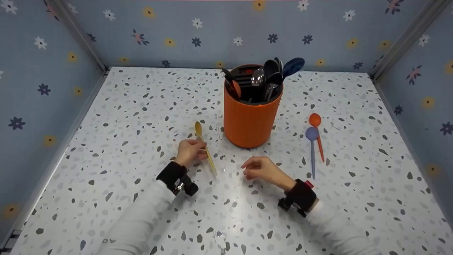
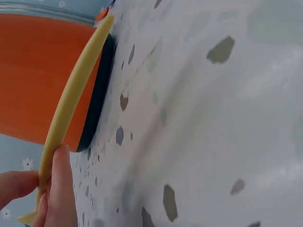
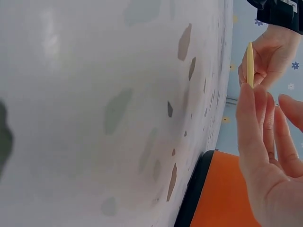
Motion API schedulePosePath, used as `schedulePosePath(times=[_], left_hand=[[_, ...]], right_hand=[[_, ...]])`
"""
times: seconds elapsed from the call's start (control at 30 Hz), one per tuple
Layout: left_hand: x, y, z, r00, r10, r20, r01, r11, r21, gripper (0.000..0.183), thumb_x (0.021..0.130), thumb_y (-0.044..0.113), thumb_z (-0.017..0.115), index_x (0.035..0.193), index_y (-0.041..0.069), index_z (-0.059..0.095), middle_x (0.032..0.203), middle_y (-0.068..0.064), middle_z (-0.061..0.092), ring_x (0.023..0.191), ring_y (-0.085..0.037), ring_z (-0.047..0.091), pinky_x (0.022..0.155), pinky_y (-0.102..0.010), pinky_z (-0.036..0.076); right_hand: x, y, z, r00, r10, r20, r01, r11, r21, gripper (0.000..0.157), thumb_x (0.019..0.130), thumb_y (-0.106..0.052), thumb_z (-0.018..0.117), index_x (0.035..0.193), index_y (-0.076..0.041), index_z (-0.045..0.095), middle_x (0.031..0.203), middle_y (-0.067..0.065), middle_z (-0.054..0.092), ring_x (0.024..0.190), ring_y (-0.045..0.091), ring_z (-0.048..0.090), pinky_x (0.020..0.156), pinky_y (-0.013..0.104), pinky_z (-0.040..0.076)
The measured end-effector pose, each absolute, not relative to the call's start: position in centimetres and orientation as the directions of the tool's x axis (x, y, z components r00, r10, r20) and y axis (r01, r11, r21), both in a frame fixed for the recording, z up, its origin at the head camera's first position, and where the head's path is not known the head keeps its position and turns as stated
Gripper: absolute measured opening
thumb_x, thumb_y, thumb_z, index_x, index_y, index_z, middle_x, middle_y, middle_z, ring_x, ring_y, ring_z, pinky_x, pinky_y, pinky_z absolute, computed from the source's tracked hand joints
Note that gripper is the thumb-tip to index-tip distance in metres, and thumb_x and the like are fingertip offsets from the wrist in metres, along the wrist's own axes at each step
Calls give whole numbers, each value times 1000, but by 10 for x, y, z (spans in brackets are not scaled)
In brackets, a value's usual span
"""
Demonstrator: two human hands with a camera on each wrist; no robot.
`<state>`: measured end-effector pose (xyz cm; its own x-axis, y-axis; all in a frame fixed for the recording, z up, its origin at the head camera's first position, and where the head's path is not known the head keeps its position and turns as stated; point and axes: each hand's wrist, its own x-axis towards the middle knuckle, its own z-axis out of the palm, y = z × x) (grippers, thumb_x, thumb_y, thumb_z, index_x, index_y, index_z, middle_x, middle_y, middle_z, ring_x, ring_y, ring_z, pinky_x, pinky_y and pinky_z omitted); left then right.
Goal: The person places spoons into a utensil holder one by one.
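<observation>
My left hand pinches a yellow spoon by its handle between thumb and fingers, left of the orange utensil holder. The spoon's bowl points away from me, its handle end towards me. In the left wrist view the yellow handle runs up past the fingertips, clear of the tabletop. My right hand hovers in front of the holder with fingers relaxed and nothing in them. From the right wrist view, the right hand shows nearly straight fingers, with the left hand beyond.
Right of the holder, an orange spoon and a purple spoon lie close together on the speckled table. Several utensils, among them a dark blue spoon, stand in the holder. Flowered blue panels border the table.
</observation>
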<state>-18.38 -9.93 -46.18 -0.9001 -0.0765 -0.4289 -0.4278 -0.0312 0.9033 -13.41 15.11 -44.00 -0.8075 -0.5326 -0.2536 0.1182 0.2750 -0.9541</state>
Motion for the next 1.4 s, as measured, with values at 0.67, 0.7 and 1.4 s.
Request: schedulePosePath(times=[0.67, 0.7, 1.4], left_hand=[[-165, -53, -454, -909, -49, -414, -403, -147, 903, 22, 83, -1, 54, 102, -12, 56, 82, -12, 60, 63, -14, 60, 62, -30, 56], [-164, -51, -454, -911, -44, -409, -398, -154, 904, 22, 83, -1, 54, 102, -12, 56, 82, -13, 59, 62, -14, 60, 62, -30, 56], [-147, -32, -441, -966, 4, -258, -255, -180, 950, 25, 84, 0, 54, 104, -14, 53, 95, -28, 58, 69, -18, 62, 64, -32, 55]], right_hand=[[-138, 139, -453, -794, -547, -264, 158, 233, -960, 29, 84, -1, 56, 109, 14, 53, 98, 29, 59, 86, 38, 59, 79, 49, 49], [-140, 139, -456, -797, -544, -261, 158, 230, -960, 29, 84, -2, 57, 108, 13, 54, 97, 27, 60, 84, 36, 60, 78, 49, 49], [-141, 137, -458, -827, -500, -257, 162, 226, -961, 26, 82, -1, 58, 105, 10, 56, 83, 9, 63, 71, 12, 60, 71, 37, 54]])
